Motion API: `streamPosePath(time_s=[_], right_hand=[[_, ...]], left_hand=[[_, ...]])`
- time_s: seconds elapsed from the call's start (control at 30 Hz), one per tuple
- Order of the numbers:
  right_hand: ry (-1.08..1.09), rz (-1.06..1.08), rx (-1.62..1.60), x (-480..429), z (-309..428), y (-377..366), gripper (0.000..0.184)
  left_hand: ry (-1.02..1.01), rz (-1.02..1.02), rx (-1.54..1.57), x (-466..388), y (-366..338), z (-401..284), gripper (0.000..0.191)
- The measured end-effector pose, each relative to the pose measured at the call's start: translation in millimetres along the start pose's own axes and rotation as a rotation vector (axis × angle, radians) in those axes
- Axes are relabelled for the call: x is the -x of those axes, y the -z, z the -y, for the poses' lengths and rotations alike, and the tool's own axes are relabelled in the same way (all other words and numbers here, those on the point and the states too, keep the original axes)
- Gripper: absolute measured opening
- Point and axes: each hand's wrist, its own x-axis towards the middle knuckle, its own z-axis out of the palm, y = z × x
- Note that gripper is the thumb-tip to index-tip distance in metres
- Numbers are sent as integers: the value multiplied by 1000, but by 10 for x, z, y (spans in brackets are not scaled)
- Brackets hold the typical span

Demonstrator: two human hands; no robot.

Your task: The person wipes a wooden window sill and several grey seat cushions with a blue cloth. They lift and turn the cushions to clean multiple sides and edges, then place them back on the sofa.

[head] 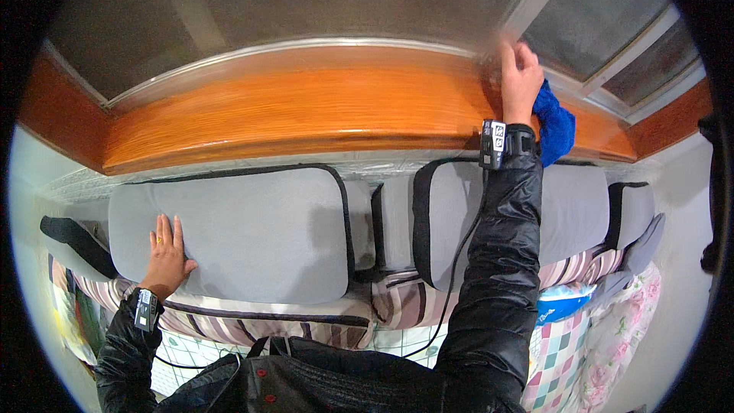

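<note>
My left hand (166,255) lies with its fingers apart on a grey padded headboard cushion (258,229) with black edging; a yellow ring is on one finger. Further up at the right, my right hand (520,80) is bent at the window's lower frame, above the orange wood-grain sill (298,103). Its fingertips are blurred, and whether they pinch something cannot be seen. A blue cloth (556,126) hangs beside and partly behind the right wrist, over the sill's edge. Both wrists wear small devices with cables.
Window screens and pale frame bars (625,51) rise beyond the sill. More grey cushions (573,206) stand at the right. Striped pillows (275,321) lie below them. A blue and white packet (565,301), a checked cloth (559,361) and flowered bedding (625,332) are at the lower right.
</note>
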Motion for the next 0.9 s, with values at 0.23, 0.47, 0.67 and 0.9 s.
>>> streamPosePath(time_s=[0.23, 0.47, 0.67, 0.9], right_hand=[[91, 15, 751, -50, 160, 580, 25], [-99, 447, 540, 253, -572, 1309, 40], [143, 330, 428, 399, 96, 845, 28], [125, 403, 386, 619, 425, 635, 33]], left_hand=[[-12, -28, 17, 14, 28, -4, 118], [-20, -74, -16, -4, -31, -1, 117], [-6, -92, 5, -5, -49, 12, 117], [-3, -85, -15, 1, -46, 22, 117]])
